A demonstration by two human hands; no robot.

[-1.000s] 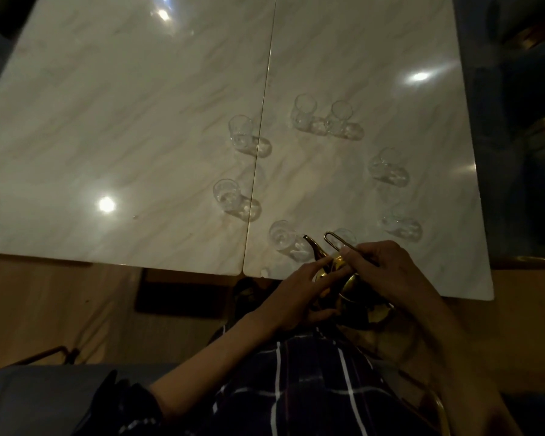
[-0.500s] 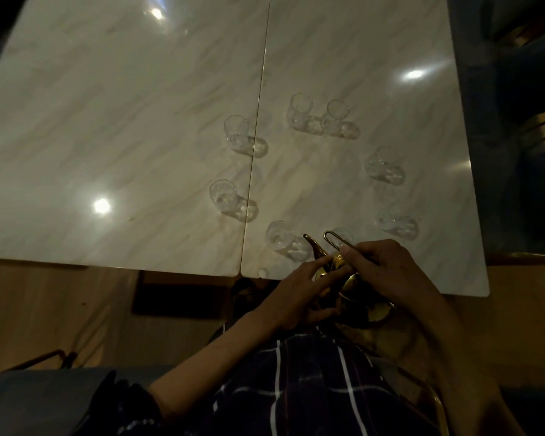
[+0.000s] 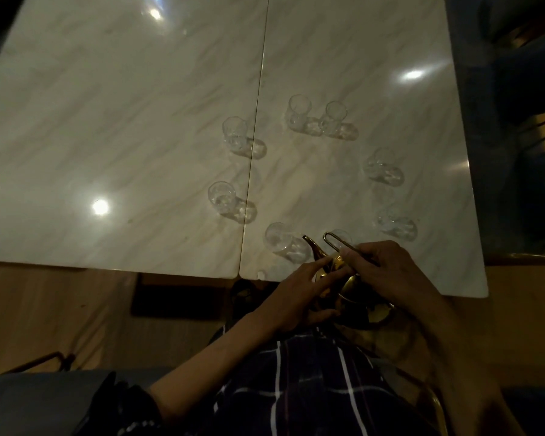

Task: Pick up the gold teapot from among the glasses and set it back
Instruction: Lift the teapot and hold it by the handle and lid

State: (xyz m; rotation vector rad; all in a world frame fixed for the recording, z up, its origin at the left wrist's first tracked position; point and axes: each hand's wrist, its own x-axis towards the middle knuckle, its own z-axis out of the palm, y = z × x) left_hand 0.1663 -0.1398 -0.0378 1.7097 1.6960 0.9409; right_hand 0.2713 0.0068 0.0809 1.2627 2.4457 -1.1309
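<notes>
Pretty dim shot, but here's the layout: a shiny gold metal teapot (image 3: 343, 278) is being held with both hands at the near edge of the glossy white marble-look table (image 3: 107, 121), partly over the edge and above the person's lap. The right hand (image 3: 390, 272) is closed around the thin looped gold handle (image 3: 337, 242), which sticks up and away from the person, and the curved spout (image 3: 312, 247) points left-ish toward the table. The left hand (image 3: 299, 297) is cupped against the pot's left side, fingers (image 3: 321, 265) stretched flat across the lid area, thumb underneath, so it's more steadying than clamping. On the table there's a rough ring of 8 small clear drinking glasses (image 3: 235, 133), all upright as far as I can tell, with the middle of the ring bare. The nearest clear glass (image 3: 277, 237) sits just left of the spout, and another one (image 3: 340, 239) is half hidden behind the handle loop. A thin seam (image 3: 258, 121) runs down the tabletop between 2 slabs. Dark plaid fabric (image 3: 312, 388) covers the lap at the bottom.
</notes>
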